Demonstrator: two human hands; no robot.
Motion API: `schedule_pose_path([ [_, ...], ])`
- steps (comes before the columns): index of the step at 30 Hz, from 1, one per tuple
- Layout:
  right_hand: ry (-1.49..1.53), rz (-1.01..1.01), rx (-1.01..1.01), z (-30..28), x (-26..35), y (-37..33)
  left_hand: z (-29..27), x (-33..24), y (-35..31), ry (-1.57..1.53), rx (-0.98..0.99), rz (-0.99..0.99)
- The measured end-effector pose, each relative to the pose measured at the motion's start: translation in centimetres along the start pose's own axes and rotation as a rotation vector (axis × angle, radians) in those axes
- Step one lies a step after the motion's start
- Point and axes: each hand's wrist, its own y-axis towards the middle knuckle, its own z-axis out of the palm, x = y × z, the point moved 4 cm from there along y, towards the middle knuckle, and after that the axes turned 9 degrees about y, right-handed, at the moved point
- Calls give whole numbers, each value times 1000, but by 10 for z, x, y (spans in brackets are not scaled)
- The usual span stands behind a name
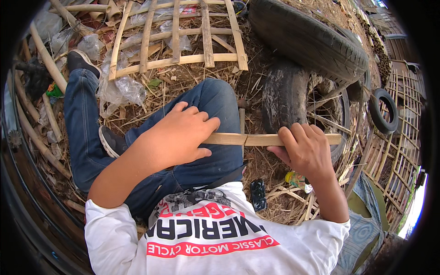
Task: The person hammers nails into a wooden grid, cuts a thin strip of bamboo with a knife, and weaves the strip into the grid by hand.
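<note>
A pale bamboo strip (229, 139) lies level across my right thigh. My left hand (183, 130) covers its left end, palm down, with the index finger above the strip and the thumb below it. Toward the other end, my right hand (305, 149) is closed over the strip, and a short length sticks out past it. Between the hands, a dark slanting line crosses the strip; I cannot tell whether it is a crack or a node. Ahead of my knee rests a lattice of crossed bamboo slats (176, 59).
Worn tyres (316, 41) are piled at the upper right, and a smaller tyre (383, 111) leans on bamboo fencing (403, 137). A dark phone (258, 195) lies by my hip. Bamboo poles (46, 64), plastic bags (126, 89) and straw litter the ground.
</note>
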Motion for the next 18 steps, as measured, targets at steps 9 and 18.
schedule_pose_path([
  [9,155,77,30,-18,9,12,-2,-29,4,-141,-383,-178],
  [18,427,154,159,-2,6,27,19,-10,-2,-396,-336,-157],
])
